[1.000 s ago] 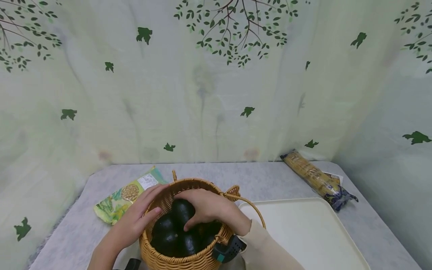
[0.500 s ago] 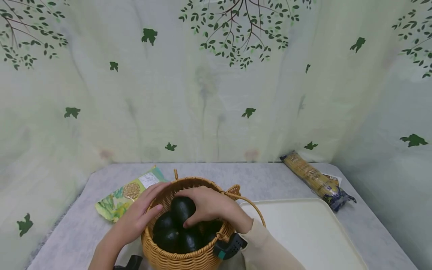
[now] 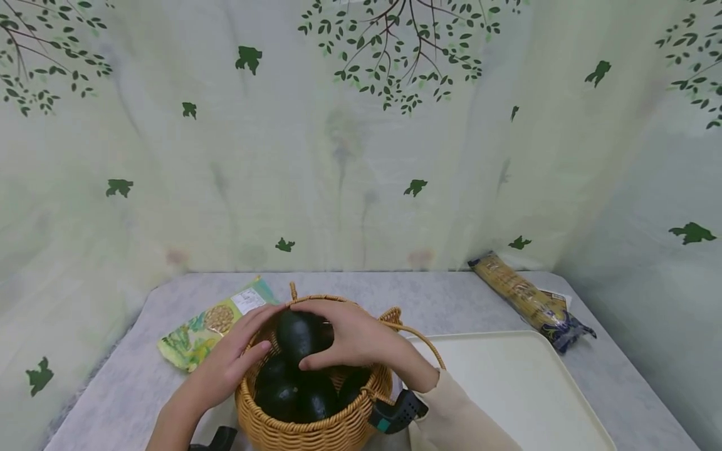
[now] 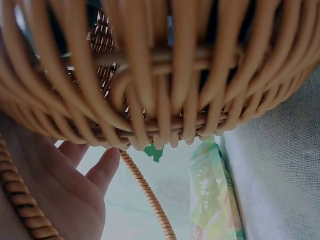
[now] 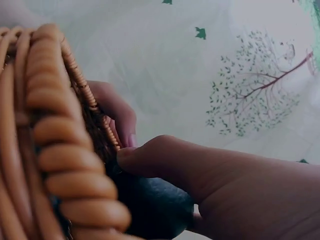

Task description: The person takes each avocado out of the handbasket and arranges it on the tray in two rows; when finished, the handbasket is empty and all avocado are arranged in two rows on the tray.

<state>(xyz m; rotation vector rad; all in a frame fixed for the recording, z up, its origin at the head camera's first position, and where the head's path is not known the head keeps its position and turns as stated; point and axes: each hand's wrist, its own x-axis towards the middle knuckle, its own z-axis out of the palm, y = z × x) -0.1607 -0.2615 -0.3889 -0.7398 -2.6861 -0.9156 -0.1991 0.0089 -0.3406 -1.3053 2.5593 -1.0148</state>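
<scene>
Where the right hand (image 3: 358,335) grips: clamped on the upper dark fruit (image 3: 297,338), thumb along its near side, fingers reaching over its far side.
Upper dark fruit: at the mouth of the wicker basket (image 3: 307,437), above the other dark fruits (image 3: 276,391); from here I can't tell whether it touches them.
Lie in the grip: left of the right palm; its long axis is hard to make out, as the hand covers one end.
Left hand (image 3: 234,357): laid along the basket's left rim, thumb over the edge; whether it pinches the wicker I can't tell.
Pale tray (image 3: 496,376): just beside the basket on the right, the right hand being nearer; I'd judge that the basket's right rim, standing between fruit and tray, matters most.
</scene>
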